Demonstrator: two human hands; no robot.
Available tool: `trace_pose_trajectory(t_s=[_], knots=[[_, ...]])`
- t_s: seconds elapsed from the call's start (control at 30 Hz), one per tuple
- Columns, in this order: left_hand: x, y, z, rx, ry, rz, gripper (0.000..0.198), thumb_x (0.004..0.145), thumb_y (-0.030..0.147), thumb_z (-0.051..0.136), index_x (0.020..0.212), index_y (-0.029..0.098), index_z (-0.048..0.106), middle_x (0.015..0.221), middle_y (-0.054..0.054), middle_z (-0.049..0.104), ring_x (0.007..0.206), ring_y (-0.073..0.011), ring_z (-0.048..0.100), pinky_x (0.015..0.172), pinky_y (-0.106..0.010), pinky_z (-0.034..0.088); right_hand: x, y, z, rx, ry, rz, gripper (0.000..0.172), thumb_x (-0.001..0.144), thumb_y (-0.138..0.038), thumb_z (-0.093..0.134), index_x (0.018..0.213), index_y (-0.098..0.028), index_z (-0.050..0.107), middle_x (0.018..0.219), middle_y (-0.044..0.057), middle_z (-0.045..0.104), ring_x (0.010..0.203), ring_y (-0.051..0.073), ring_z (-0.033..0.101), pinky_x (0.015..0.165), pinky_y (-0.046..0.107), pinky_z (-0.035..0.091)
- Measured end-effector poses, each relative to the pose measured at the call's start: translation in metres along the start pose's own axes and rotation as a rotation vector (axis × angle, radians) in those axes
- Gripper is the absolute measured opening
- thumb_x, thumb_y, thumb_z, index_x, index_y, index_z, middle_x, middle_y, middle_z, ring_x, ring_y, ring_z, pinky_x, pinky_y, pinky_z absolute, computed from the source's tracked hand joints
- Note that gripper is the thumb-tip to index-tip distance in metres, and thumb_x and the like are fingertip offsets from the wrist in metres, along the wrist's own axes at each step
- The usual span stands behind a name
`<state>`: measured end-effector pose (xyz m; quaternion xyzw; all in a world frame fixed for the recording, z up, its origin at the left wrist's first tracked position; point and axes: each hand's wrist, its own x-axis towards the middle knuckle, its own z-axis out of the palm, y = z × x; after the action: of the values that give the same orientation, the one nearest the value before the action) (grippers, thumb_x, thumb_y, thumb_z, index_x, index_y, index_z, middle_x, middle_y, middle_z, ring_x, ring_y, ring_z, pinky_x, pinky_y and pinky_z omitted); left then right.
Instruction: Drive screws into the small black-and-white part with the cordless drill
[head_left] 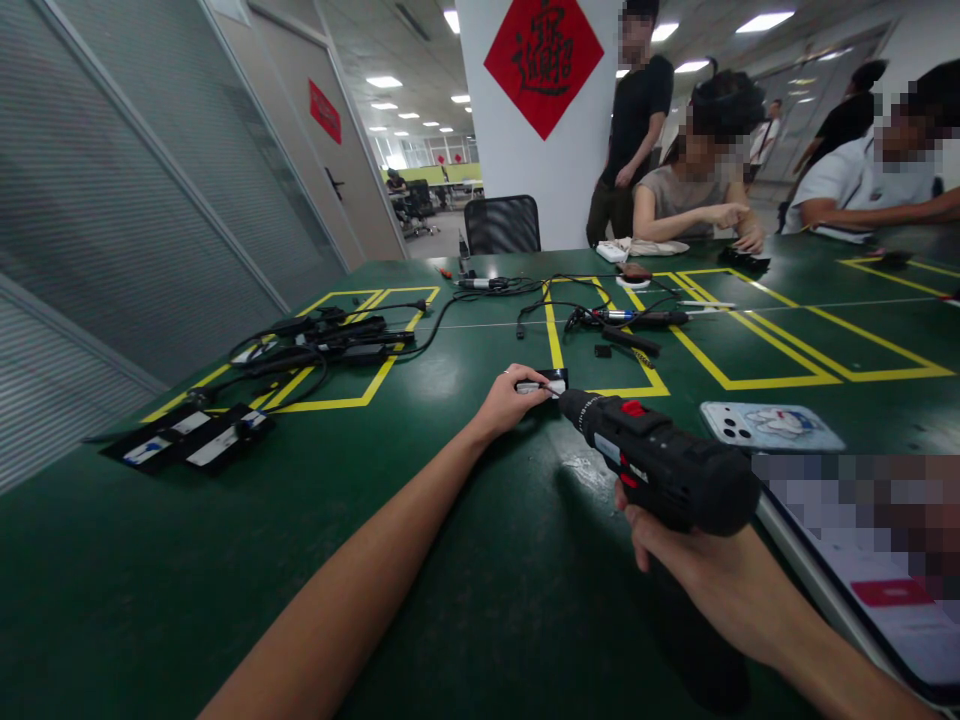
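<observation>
My left hand (508,398) reaches forward over the green table (450,560) and pinches a small black and white part (546,384) that lies on the yellow tape line. My right hand (667,535) grips a black cordless drill with red trim (660,462). The drill's tip points at the small part and sits right beside it. Whether the tip touches the part I cannot tell.
A phone in a cartoon case (769,427) lies right of the drill, and a tablet (885,590) sits at the near right. Black adapters and cables (330,340) cover the left. More tools (630,320) lie in the middle. Several people sit and stand at the far right.
</observation>
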<state>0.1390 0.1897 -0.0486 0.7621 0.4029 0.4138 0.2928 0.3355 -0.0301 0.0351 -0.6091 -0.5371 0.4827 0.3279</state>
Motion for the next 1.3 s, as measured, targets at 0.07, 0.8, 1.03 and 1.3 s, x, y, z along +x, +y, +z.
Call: trace_pose_trajectory(t_s=[0.07, 0.8, 1.03, 1.3], knots=[[0.0, -0.001, 0.0, 0.001, 0.001, 0.0, 0.016, 0.071, 0.029, 0.069, 0.085, 0.021, 0.07, 0.095, -0.003, 0.061, 0.092, -0.0186, 0.059, 0.088, -0.033, 0.045, 0.001, 0.002, 0.0, 0.003, -0.003, -0.011, 0.015, 0.081, -0.032, 0.053, 0.087, -0.02, 0.06, 0.066, -0.001, 0.058, 0.056, 0.012, 0.051, 0.048, 0.023, 0.038], [0.0, -0.002, 0.0, -0.001, -0.002, 0.007, 0.016, 0.072, 0.03, 0.068, 0.086, 0.021, 0.07, 0.096, -0.003, 0.061, 0.092, -0.0189, 0.059, 0.087, -0.033, 0.046, -0.001, -0.005, -0.001, 0.013, -0.021, 0.04, 0.019, 0.081, -0.036, 0.054, 0.09, -0.02, 0.061, 0.064, -0.002, 0.056, 0.059, 0.014, 0.053, 0.05, 0.025, 0.039], [0.0, -0.005, 0.001, -0.009, 0.002, 0.021, 0.016, 0.072, 0.03, 0.068, 0.085, 0.021, 0.07, 0.095, -0.003, 0.061, 0.093, -0.019, 0.059, 0.087, -0.033, 0.045, -0.001, -0.001, -0.001, -0.018, -0.03, 0.042, 0.02, 0.082, -0.038, 0.053, 0.089, -0.02, 0.06, 0.066, -0.001, 0.057, 0.058, 0.013, 0.052, 0.049, 0.025, 0.038], [0.001, -0.003, 0.001, -0.015, -0.002, 0.02, 0.016, 0.071, 0.028, 0.069, 0.085, 0.019, 0.069, 0.095, -0.004, 0.06, 0.091, -0.0182, 0.058, 0.086, -0.032, 0.045, 0.003, 0.006, -0.001, -0.005, -0.035, 0.02, 0.02, 0.084, -0.037, 0.051, 0.093, -0.021, 0.058, 0.065, -0.002, 0.054, 0.062, 0.014, 0.054, 0.05, 0.024, 0.038]])
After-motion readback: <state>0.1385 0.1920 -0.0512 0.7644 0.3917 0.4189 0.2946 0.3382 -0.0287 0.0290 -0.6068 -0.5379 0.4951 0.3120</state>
